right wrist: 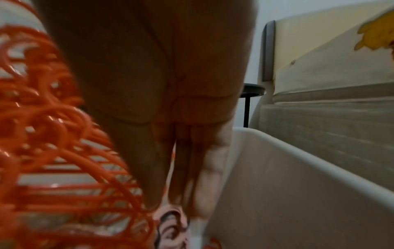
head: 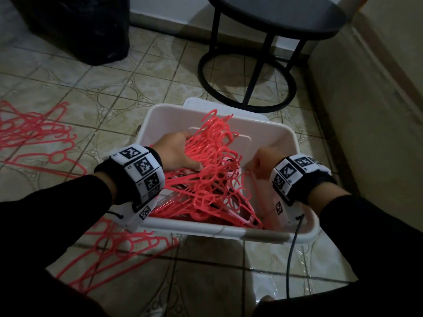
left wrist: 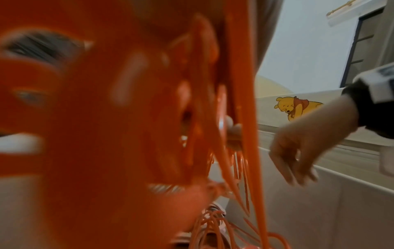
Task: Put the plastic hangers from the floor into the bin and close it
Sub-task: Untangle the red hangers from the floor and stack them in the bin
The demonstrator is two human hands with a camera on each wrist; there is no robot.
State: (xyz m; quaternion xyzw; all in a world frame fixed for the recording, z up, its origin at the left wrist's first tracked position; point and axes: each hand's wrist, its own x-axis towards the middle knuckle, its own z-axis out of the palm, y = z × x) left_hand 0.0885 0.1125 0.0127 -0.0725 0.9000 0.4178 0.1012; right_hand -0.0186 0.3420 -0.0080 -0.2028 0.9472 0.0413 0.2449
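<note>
A white plastic bin (head: 206,229) stands on the tiled floor, part full of pink-red plastic hangers (head: 206,186). My left hand (head: 178,152) reaches into the bin's left side, fingers curled round a bundle of these hangers; up close the bundle (left wrist: 106,118) fills the left wrist view. My right hand (head: 263,165) hangs inside the bin by its right wall, fingers (left wrist: 298,168) relaxed and pointing down, holding nothing. More hangers lie on the floor at the left (head: 34,133) and in front of the bin (head: 114,248). A white lid (head: 196,102) shows behind the bin's far edge.
A black round side table (head: 274,17) with a ring base (head: 247,83) stands just beyond the bin. A black bag (head: 80,26) sits at the far left. A pale bed side (head: 366,110) runs along the right. A dark cable (head: 293,248) trails from my right wrist.
</note>
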